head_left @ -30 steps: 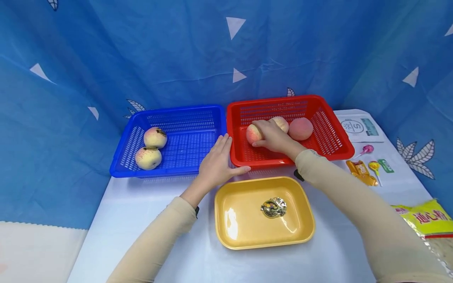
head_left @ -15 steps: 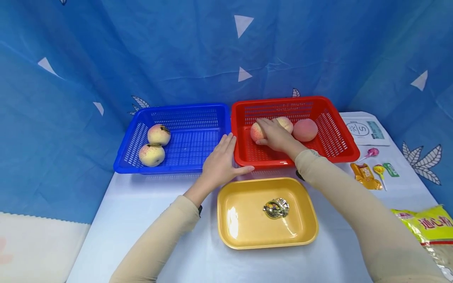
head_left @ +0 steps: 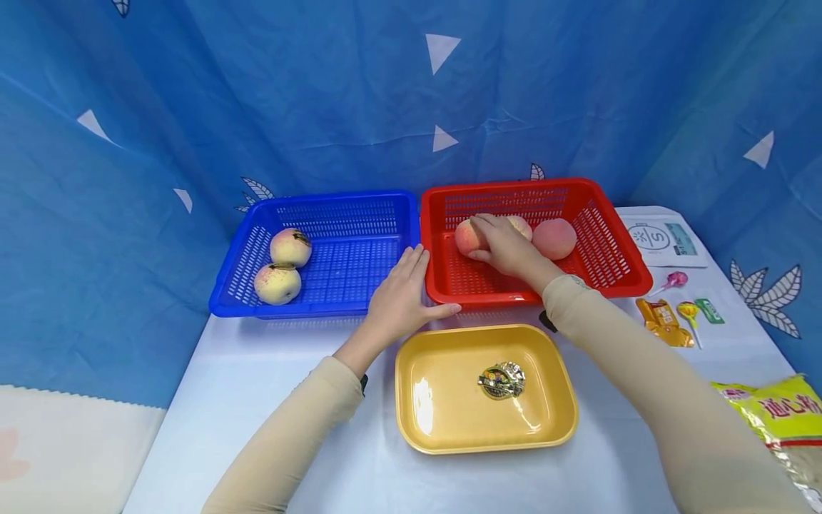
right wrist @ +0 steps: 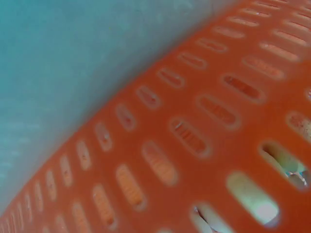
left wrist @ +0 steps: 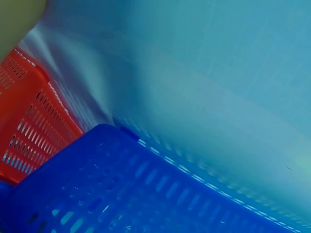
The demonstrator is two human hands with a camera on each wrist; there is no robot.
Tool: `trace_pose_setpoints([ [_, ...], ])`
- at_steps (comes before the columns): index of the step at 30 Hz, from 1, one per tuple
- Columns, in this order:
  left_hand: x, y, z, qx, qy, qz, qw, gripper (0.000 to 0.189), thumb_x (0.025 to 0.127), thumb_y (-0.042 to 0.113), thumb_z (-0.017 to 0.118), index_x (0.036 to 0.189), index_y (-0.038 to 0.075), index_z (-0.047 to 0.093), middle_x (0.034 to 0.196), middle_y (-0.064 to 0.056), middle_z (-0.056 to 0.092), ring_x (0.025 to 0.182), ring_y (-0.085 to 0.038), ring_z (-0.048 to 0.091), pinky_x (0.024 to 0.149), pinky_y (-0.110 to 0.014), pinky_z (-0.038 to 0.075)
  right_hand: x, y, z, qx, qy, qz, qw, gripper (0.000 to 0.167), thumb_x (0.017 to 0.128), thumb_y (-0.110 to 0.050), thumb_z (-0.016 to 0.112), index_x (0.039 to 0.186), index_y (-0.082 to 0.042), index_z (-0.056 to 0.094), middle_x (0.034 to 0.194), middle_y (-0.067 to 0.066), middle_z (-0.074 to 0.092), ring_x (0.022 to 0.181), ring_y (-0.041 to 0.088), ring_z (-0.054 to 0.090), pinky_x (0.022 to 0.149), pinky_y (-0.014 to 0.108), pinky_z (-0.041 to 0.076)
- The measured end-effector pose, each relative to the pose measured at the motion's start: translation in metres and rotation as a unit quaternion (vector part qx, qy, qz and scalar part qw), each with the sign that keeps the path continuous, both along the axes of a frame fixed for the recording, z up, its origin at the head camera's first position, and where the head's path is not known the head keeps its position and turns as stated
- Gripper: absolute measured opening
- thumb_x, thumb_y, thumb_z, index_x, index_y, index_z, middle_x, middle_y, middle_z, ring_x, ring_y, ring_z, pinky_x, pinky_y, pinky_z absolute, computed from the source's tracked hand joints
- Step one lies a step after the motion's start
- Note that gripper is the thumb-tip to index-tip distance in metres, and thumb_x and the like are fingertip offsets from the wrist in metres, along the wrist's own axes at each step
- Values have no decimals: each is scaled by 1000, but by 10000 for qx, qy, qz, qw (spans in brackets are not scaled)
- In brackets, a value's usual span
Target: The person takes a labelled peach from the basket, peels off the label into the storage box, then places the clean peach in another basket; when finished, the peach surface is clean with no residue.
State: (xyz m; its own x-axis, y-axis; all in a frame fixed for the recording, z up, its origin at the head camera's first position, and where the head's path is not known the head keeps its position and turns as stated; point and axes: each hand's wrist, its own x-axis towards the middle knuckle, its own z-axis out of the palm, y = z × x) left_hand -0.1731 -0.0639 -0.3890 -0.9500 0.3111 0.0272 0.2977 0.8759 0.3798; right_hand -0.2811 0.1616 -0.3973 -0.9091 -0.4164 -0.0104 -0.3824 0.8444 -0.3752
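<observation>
In the head view, my right hand (head_left: 504,243) reaches into the red basket (head_left: 539,294), its fingers and thumb curled round a peach (head_left: 467,238) at the left side. Another peach (head_left: 519,225) is partly hidden behind that hand, and a pinker peach (head_left: 555,238) lies to its right. My left hand (head_left: 399,300) rests against the red basket's front left corner, fingers straight and thumb along the front rim. Beside it stands the blue basket (head_left: 334,308), which holds two pale peaches (head_left: 278,284) with dark marks. The wrist views show basket walls, no hand clearly.
A yellow tray (head_left: 437,442) with a shiny foil packet (head_left: 501,380) stands in front of the baskets. To the right are a white kitchen scale (head_left: 661,239), a pink lollipop (head_left: 677,279), a yellow lollipop (head_left: 688,311), an orange wrapper (head_left: 663,321), a green packet (head_left: 709,310) and a yellow bag (head_left: 780,410).
The head view has shifted slightly, so everything appears a little further right than a second ago. Both hands keep nearly the same places on the baskets and peach.
</observation>
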Motion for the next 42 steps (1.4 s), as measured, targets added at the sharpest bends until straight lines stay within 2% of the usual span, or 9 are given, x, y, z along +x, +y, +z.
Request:
trace_pose_setpoints([
  [6,9,-12,6,316,66,26,9995,107,80,67,69,158,9,25,166,-7,21,156,-23,12,122,-50,25,8,4,14,-137,466,274,9984,75,87,-27,77,149,-6,42,151,18,45,140,39,39,119,59,28],
  [10,18,-31,15,357,202,203,9990,103,81,65,69,158,10,26,166,-7,22,156,-23,12,123,-50,25,17,6,33,-390,465,456,9971,74,86,-26,78,148,-4,44,149,19,47,138,40,40,118,58,30],
  [17,35,-88,27,385,408,814,9951,104,82,63,71,158,8,25,166,-9,22,156,-27,11,122,-57,22,35,-8,65,-673,282,515,9960,68,89,-32,74,148,-13,45,150,12,46,139,33,39,111,57,41],
  [21,42,-124,30,401,432,1183,9912,105,82,63,70,159,9,22,166,-12,19,156,-31,10,120,-62,20,43,-31,76,-763,179,714,9944,67,91,-37,71,149,-17,43,153,8,43,143,31,36,113,55,39],
  [27,46,-173,31,343,332,1618,9857,112,82,69,65,160,7,13,167,-15,11,155,-37,4,121,-64,14,46,-78,80,-1053,41,1221,9869,67,93,-37,69,150,-17,42,154,6,43,146,27,33,120,48,32],
  [31,45,-199,30,355,264,1808,9825,116,82,68,67,158,0,11,166,-22,9,154,-41,0,120,-67,11,41,-114,78,-1202,-147,1467,9817,67,93,-38,68,151,-17,41,152,4,44,144,23,37,120,42,34],
  [36,41,-220,25,303,24,1999,9793,120,82,69,66,157,-4,6,165,-26,5,153,-46,-3,117,-71,10,35,-159,71,-1374,-462,1598,9764,67,93,-40,67,151,-19,40,151,2,45,142,19,41,118,39,38],
  [42,38,-237,19,208,-250,2285,9730,124,81,73,63,157,-3,1,165,-26,0,152,-46,-6,115,-74,11,29,-208,63,-1503,-794,1743,9699,66,95,-39,66,151,-17,39,147,3,49,138,18,46,116,35,40],
])
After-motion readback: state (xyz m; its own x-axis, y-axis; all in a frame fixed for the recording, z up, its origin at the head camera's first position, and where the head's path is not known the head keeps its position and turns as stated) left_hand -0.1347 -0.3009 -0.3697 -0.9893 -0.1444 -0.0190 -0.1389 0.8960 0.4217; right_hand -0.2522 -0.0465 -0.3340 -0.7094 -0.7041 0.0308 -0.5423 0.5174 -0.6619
